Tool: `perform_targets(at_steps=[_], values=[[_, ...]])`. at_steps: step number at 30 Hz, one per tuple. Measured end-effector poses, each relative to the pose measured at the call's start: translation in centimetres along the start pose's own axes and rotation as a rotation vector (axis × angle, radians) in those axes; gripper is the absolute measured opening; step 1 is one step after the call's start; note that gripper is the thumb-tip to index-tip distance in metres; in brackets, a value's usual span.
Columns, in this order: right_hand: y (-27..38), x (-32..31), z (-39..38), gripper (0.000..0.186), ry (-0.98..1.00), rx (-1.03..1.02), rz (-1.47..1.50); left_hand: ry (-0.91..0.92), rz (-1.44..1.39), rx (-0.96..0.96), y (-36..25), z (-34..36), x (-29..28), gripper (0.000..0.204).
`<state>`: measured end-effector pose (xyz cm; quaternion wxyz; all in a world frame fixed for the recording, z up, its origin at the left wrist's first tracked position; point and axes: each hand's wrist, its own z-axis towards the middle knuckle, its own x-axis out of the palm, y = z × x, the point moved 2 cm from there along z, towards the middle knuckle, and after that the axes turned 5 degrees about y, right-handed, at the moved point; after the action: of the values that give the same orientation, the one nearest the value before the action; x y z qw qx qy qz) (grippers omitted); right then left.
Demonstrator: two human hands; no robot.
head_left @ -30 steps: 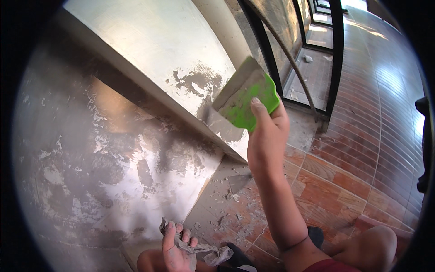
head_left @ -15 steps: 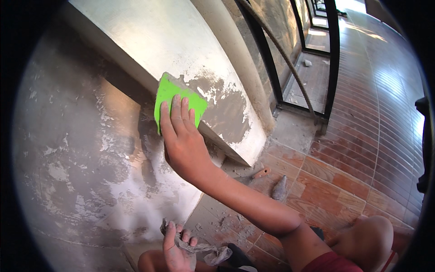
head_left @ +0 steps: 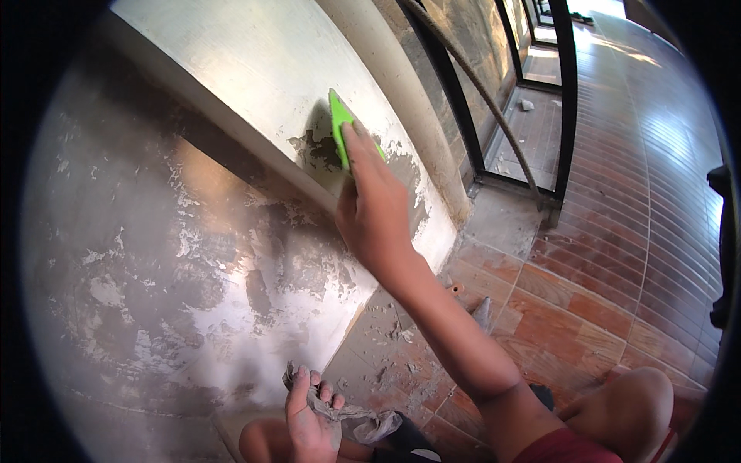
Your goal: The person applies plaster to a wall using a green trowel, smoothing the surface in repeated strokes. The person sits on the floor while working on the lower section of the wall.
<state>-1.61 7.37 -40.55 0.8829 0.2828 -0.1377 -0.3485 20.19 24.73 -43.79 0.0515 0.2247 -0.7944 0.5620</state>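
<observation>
A bright green plastic spreader (head_left: 340,123) stands tilted, nearly edge-on, against the white face of a ledge. My right hand (head_left: 378,212) grips it from below with fingers stretched along its side. Around it the ledge (head_left: 231,69) shows a grey patch with ragged white edges. Low in the view, my left hand (head_left: 312,420) is curled around a thin, crumpled grey plastic bag (head_left: 378,424). Part of the bag hangs to the right of the fingers.
A wall (head_left: 154,270) with grey and white blotches lies on the left. Crumbs litter the tiled floor (head_left: 556,297). A grey conical object (head_left: 482,312) lies partly behind my right forearm. A black metal frame (head_left: 570,116) and a rope (head_left: 486,92) stand at the upper right.
My right hand has moved the green spreader up and right, from the ledge's lower edge onto its face, turning it edge-on. My left hand has shifted slightly right with the plastic bag.
</observation>
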Motion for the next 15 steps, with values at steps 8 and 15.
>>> perform_targets(at_steps=[8,15], values=[[2.7,4.3,-4.0,0.07,0.124,-0.072,0.019,0.007,0.002,0.0,0.1,0.2,-0.2,0.01],[6.0,-0.3,-4.8,0.061,0.069,-0.107,0.135,0.037,-0.026,-0.042,0.4,0.7,0.3,0.012]])
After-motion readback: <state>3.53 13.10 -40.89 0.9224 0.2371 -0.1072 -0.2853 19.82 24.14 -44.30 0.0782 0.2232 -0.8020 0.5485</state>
